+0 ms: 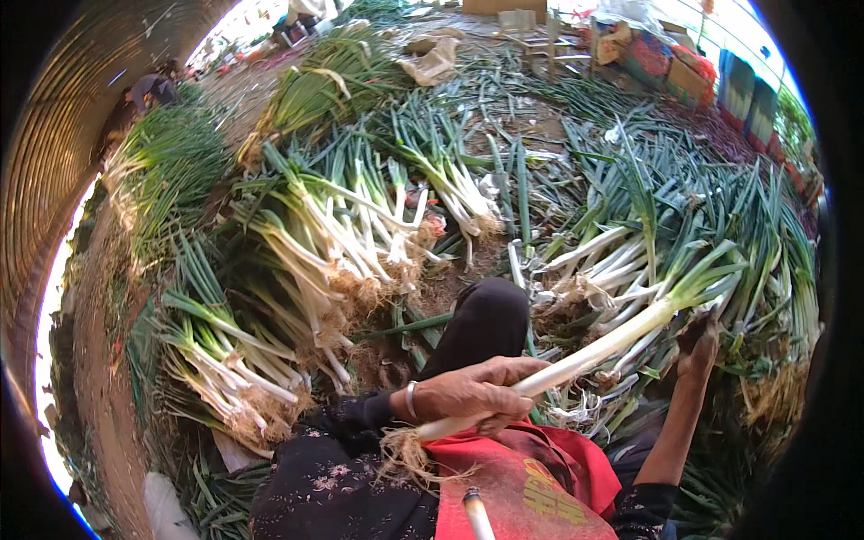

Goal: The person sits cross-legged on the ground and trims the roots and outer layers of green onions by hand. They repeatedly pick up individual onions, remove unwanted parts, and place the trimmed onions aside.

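My left hand (472, 388), with a pale bangle at the wrist, grips a long, thick Welsh onion (594, 341) low on its white shaft. The onion slants across my lap, its fringe of roots (405, 452) hanging at the lower left and its green leaves pointing to the upper right. At the leaf end, my right hand (698, 341) is closed on a leaf; its fingers are blurred and partly in shadow. Below the shaft lies a red apron (499, 493) with yellow printing. A lit cigarette (476, 513) juts up in the near foreground.
Untrimmed onions (344, 236) lie in heaps ahead and to the left. More onions (634, 256) are piled at the right, near a row of bunches (776, 256). Loose leaves cover the ground. Sacks (648, 57), a wooden chair (550, 44) and another person (154, 89) are farther back.
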Action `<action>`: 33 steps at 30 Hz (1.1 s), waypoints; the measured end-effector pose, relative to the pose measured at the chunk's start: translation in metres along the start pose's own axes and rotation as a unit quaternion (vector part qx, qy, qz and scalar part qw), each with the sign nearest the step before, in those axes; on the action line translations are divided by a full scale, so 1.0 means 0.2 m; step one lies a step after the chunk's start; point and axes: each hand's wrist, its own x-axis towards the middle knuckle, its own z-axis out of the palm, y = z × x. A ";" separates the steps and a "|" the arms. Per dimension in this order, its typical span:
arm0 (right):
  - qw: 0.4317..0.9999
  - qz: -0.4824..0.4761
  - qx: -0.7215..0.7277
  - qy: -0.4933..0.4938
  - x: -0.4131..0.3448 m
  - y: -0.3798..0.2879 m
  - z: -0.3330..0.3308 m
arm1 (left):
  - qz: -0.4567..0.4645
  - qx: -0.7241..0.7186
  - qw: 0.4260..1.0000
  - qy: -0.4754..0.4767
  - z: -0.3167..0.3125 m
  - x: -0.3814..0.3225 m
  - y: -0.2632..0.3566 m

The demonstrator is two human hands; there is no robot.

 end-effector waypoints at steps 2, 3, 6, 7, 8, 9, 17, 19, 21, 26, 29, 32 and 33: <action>0.997 0.029 -0.067 -0.008 -0.02 0.06 0.02 | 0.025 0.025 0.999 0.016 0.01 -0.12 0.08; 0.992 0.065 -0.111 -0.015 -0.04 0.08 0.02 | 0.056 0.036 0.997 0.037 0.00 -0.19 0.10; 0.977 0.116 -0.175 -0.040 -0.08 0.14 0.05 | 0.161 0.053 0.982 0.089 -0.08 -0.43 0.12; 0.975 0.117 -0.184 -0.047 -0.10 0.14 0.06 | 0.209 0.032 0.971 0.111 -0.13 -0.51 0.11; 0.970 0.130 -0.203 -0.021 -0.12 0.14 0.07 | 0.245 0.062 0.954 0.162 -0.18 -0.60 0.10; 0.963 0.133 -0.232 -0.020 -0.13 0.14 0.08 | 0.276 0.076 0.928 0.239 -0.24 -0.70 0.08; 0.945 0.100 -0.310 -0.008 -0.23 0.03 0.09 | 0.196 0.378 0.706 0.566 -1.24 -0.98 0.35; 0.967 0.083 -0.239 0.035 -0.25 -0.05 0.07 | -0.075 0.683 0.369 0.626 -1.30 -0.88 0.43; 0.986 0.025 -0.154 0.064 -0.27 -0.12 0.05 | 0.072 0.612 0.516 0.595 -1.28 -0.61 0.56; 0.993 -0.009 -0.045 0.110 -0.34 -0.27 0.04 | 0.165 0.627 0.718 0.254 -0.85 0.46 0.84; 0.992 -0.029 -0.027 0.122 -0.39 -0.32 0.04 | 0.156 0.685 0.701 0.122 -0.61 1.23 0.74; 0.991 -0.040 -0.016 0.125 -0.46 -0.38 0.02 | 0.083 0.683 0.725 0.020 -0.55 1.86 0.37; 0.990 -0.042 -0.005 0.132 -0.48 -0.40 0.01 | 0.098 0.764 0.638 0.016 -0.56 2.02 0.19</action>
